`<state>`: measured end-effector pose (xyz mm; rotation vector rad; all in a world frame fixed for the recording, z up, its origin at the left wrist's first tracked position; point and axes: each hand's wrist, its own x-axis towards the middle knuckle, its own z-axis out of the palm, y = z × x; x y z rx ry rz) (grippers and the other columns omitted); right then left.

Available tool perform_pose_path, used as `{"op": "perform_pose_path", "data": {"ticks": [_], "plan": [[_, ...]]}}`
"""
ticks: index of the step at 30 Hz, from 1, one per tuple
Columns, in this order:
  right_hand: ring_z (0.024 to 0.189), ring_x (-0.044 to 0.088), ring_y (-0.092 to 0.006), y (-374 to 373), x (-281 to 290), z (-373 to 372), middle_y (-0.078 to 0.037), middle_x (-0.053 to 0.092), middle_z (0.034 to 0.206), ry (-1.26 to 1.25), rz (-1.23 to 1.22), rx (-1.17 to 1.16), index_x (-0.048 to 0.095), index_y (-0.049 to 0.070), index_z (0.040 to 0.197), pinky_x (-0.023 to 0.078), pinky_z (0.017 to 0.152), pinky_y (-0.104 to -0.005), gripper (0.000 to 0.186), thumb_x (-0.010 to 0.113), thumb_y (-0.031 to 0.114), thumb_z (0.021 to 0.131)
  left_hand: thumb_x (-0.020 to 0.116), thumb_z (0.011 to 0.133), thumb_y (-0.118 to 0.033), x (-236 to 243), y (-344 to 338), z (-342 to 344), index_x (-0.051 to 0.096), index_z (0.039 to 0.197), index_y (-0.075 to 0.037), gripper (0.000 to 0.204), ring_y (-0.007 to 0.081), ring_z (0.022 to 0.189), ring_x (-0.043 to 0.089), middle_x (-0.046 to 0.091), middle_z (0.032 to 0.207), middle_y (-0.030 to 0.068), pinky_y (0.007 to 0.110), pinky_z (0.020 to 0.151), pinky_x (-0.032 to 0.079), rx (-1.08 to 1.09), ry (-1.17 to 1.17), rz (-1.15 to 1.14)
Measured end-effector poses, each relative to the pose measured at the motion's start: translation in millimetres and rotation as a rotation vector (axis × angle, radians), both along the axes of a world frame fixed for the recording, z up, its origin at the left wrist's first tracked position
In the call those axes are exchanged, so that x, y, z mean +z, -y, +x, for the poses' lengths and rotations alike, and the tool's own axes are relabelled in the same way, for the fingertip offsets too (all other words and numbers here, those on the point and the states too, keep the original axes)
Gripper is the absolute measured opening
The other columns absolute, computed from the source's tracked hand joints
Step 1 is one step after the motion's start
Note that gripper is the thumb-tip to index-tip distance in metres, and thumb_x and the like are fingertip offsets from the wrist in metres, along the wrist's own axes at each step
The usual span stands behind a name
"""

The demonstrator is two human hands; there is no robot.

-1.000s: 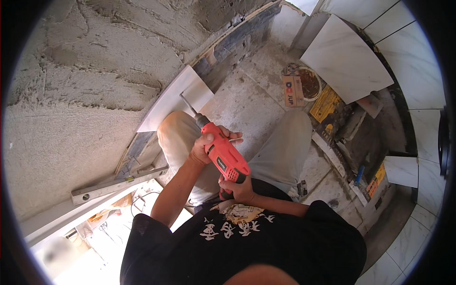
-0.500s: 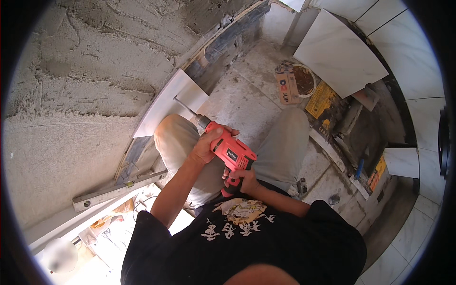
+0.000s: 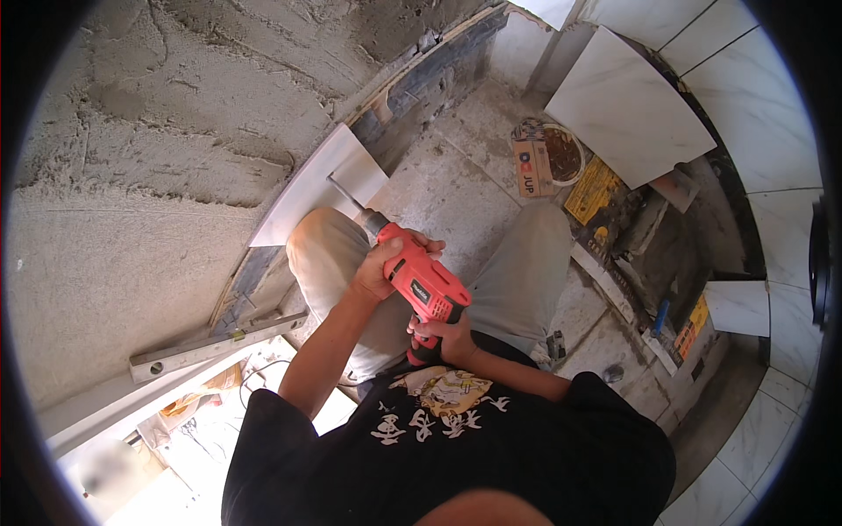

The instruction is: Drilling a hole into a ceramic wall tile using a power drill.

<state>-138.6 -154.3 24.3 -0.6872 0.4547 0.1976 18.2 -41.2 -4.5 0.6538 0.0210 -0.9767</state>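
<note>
Red power drill point(image 3: 428, 285) with black trim, smack in the middle, up over the lap. Held two-handed: gripped around the front of the housing by the left hand point(image 3: 377, 270), right behind the dark chuck point(image 3: 375, 222), thumb on the near side and fingers curled round the far side. Clasped at the back by the right hand point(image 3: 450, 339), closed snugly around the handle. Can't tell about any finger on the trigger.

Points away and off to the left, with a long thin bit point(image 3: 345, 190) reaching out over a pale tile point(image 3: 294, 210). Can't really tell from this angle about tip contact, tbh. Same tile propped at the base of a rough grey wall point(image 3: 132, 158), just beside the left knee point(image 3: 323, 232).

Dusty light trousers point(image 3: 526, 272) to both sides of the drill, black T-shirt point(image 3: 351, 447) with a pale print closer in.

Further out, past the knees: brown cardboard box point(image 3: 532, 167) on the grubby floor point(image 3: 465, 188), right up against a bucket point(image 3: 570, 181) with brown stuff in it. Big white marbled tile point(image 3: 631, 110) leaning near that, plus a yellow package point(image 3: 594, 188). Long spirit level point(image 3: 210, 346) down at the lower left, along the foot of the wall.
</note>
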Motion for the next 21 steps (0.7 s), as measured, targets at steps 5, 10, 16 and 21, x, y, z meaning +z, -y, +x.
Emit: {"op": "perform_pose_path", "data": {"ticks": [5,10,16,21], "plan": [[0.06,0.06,-0.0149,-6.0,14.8,2.3,-0.007,0.064,0.08,-0.014,0.001,-0.007,0.058,0.0,0.107,0.052,0.053,-0.0308,0.034,0.07,-0.002,0.075,0.071,0.084,-0.038,-7.2,-4.9,0.5,0.06,0.112,0.004,0.051,0.0429,0.127,0.053,0.063,0.12,0.0241,0.054,0.11,0.043,-0.004,0.021,-0.089],[0.065,0.061,-0.0115,-8.8,13.1,-1.4,-0.005,0.065,0.083,0.005,-0.032,0.006,0.058,0.001,0.108,0.051,0.055,-0.0281,0.035,0.07,-0.004,0.076,0.073,0.082,-0.039,0.2,-0.7,0.1,0.062,0.109,0.003,0.052,0.0429,0.13,0.05,0.066,0.116,0.0212,0.057,0.114,0.035,0.007,0.027,-0.138],[0.063,0.061,-0.0102,-13.9,2.9,-7.5,-0.002,0.064,0.079,0.021,-0.182,0.044,0.061,0.002,0.097,0.05,0.059,-0.0257,0.024,0.072,0.0,0.077,0.075,0.079,-0.042,-0.2,-1.2,0.5,0.063,0.106,0.002,0.054,0.0408,0.131,0.05,0.067,0.115,0.0198,0.058,0.116,0.031,-0.001,0.021,-0.205],[0.061,0.06,-0.0097,-13.4,7.0,-6.0,-0.002,0.063,0.075,-0.003,-0.146,0.044,0.061,0.003,0.093,0.049,0.055,-0.0264,0.019,0.072,0.0,0.077,0.075,0.079,-0.042,-1.1,-2.2,0.6,0.063,0.107,0.002,0.054,0.0404,0.129,0.052,0.067,0.116,0.0208,0.057,0.116,0.032,-0.005,0.02,-0.219]]}}
